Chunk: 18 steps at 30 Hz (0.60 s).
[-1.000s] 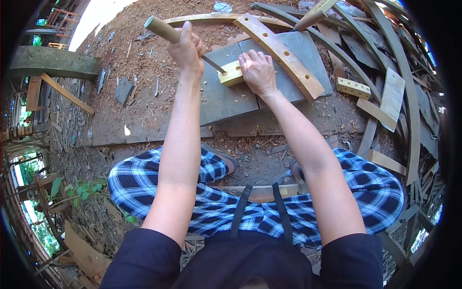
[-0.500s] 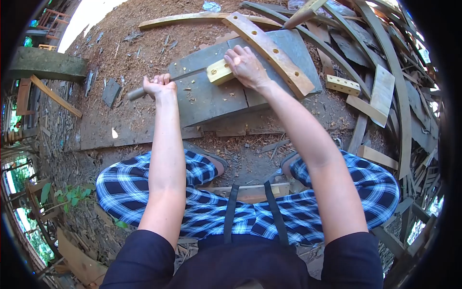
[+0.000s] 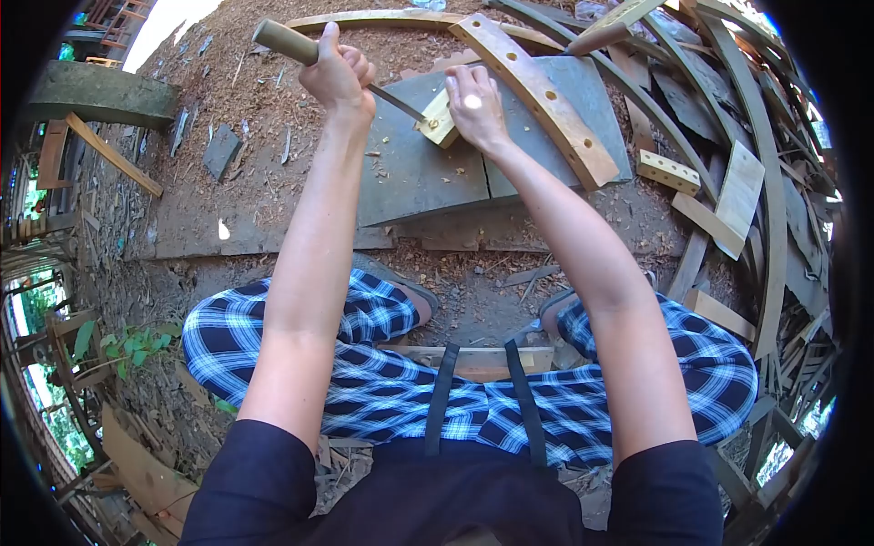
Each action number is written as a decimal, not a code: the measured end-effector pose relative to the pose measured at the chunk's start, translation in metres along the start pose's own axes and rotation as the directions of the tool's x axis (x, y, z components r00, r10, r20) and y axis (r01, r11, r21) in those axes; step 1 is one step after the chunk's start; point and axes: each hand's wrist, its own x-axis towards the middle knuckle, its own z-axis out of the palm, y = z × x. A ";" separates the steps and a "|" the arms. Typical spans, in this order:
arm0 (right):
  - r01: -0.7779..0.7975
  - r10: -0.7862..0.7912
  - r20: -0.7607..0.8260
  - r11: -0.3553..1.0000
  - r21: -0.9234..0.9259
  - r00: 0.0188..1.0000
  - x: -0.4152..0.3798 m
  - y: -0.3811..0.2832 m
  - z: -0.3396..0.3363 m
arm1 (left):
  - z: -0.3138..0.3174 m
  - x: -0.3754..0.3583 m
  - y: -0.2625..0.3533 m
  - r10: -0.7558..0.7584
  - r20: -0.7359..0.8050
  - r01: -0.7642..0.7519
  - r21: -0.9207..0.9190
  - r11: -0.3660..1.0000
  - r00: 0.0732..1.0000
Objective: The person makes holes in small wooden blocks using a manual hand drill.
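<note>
My left hand (image 3: 339, 76) is wrapped round a chisel-like tool with a thick round wooden handle (image 3: 286, 42). Its thin metal blade (image 3: 397, 102) slants down to the right, and the tip meets the end of a small yellowish wooden block (image 3: 441, 126) at a round mark. My right hand (image 3: 477, 107) grips that block from the right, fingers over its far side, pressing it on a grey slab (image 3: 428, 173). Right of my right hand, a long wooden bar with several holes (image 3: 533, 96) lies diagonally across the slab.
A small block with several holes (image 3: 668, 172) lies right of the slab. Wooden strips and offcuts (image 3: 739, 191) pile up at the right. A thick beam (image 3: 100, 95) lies at the far left. Wood chips cover the ground. My knees in plaid cloth (image 3: 228, 337) flank the near area.
My left hand has moved up and right, and the tool now slants more steeply against the block's end. The block has turned and shifted right with my right hand. The view has shifted slightly.
</note>
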 end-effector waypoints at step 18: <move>0.182 -0.183 0.031 0.983 0.016 0.983 0.004 0.015 -0.007 | 0.016 -0.009 -0.005 -0.034 0.063 0.031 0.049 0.998 0.997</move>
